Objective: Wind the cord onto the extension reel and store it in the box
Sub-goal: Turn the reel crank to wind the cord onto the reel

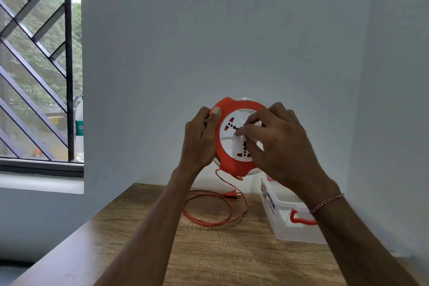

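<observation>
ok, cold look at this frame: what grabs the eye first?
The orange-and-white extension reel, held up mid-frame against the pale wall: the left hand grips its rim, and the right hand has its fingers on the white socket face. Below it, the orange cord lies in loose loops on the wooden table, plug free. A clear plastic box with a red latch sits to the right.

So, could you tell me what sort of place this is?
Probably a plain room in a home or office: a wooden table in a corner of bare painted walls, beside a barred window facing trees.
</observation>
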The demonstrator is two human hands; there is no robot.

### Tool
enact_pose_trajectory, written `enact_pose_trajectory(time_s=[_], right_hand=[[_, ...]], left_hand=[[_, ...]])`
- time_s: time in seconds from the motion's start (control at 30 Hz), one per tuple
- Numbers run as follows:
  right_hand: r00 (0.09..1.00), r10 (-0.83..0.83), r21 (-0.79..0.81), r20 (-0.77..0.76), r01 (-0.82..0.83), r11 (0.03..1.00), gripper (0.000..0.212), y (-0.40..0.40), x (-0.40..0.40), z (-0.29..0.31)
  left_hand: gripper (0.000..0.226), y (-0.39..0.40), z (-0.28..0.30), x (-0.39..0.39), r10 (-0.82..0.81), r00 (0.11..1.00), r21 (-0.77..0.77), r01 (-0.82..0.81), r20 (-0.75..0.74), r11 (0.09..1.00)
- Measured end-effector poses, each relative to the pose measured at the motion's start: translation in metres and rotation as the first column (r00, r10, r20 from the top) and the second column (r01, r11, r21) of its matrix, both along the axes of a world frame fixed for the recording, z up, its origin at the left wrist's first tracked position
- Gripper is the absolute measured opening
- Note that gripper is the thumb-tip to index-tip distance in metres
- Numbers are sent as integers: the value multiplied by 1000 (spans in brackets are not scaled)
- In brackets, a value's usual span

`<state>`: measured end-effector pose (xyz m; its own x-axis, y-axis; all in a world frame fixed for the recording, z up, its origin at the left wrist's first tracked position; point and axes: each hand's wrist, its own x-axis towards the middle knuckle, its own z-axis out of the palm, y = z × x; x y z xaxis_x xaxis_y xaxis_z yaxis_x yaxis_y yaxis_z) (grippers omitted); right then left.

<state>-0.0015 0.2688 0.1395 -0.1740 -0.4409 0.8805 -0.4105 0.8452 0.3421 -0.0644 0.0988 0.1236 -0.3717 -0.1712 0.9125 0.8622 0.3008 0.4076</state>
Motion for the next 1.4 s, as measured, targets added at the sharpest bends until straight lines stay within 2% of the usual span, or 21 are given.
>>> enact_pose_trajectory(time_s=[0.1, 0.23, 0.4, 0.63, 0.83, 0.93, 1.07, 1.27, 1.4], right_hand=[[986, -74, 107, 148, 58, 993, 41, -4, 5, 0], [940, -183, 118, 289, 155, 981, 52, -7, 10, 0], [923, -282, 200, 261, 235, 951, 55, -11, 10, -2], [897, -365, 222, 251, 314, 923, 59, -11, 9, -3], [932, -280, 97, 229, 264, 960, 70, -7, 3, -11], [967, -195, -68, 164, 208, 976, 62, -4, 1, -10], [984, -106, -279, 142, 143, 950, 70, -10, 3, -10], [982, -100, -265, 159, 140, 954, 73, -12, 5, -8], [994, -35, -224, 100, 57, 973, 63, -8, 4, -7]], left_hand=[[18, 0, -1, 0, 2, 1000, -22, -2, -7, 1000], [19, -1, -1, -1, 7, 1000, -17, -8, -15, 1000], [19, 1, 0, 0, 16, 1000, -25, -17, -26, 1000], [18, 4, -1, -2, 13, 1000, -50, -13, -11, 999], [29, 2, -3, -3, 27, 999, -33, -28, -17, 999], [35, 1, -1, -2, 3, 1000, 9, -3, -8, 1000], [27, 3, 2, 1, 0, 1000, 9, 0, -11, 1000], [25, 4, 1, 1, -2, 1000, 9, 2, -9, 1000], [30, 3, 0, 1, -13, 1000, 13, 13, -8, 1000]])
